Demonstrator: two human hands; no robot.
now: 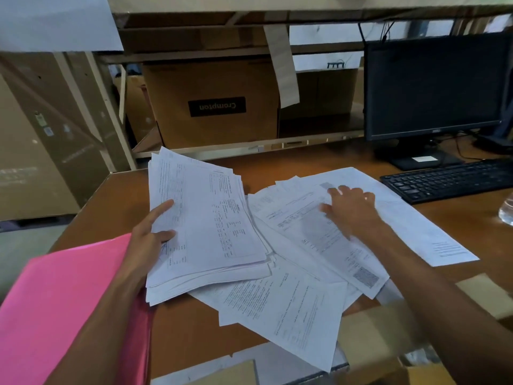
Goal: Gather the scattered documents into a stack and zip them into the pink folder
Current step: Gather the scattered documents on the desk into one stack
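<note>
A thick stack of printed documents (211,226) lies tilted at the middle left of the brown desk. My left hand (151,237) holds its left edge, thumb and forefinger lying on the top sheet. Several loose sheets (302,298) lie spread to the right and front of the stack. My right hand (351,208) rests flat on those scattered sheets, fingers spread. The pink folder (55,309) lies at the near left corner, partly under my left forearm.
A black keyboard (449,179) and a dark monitor (433,87) stand at the right back. A glass object (506,211) sits at the right edge. Cardboard boxes (213,104) fill the shelf behind the desk. Brown cardboard (374,337) lies at the near right.
</note>
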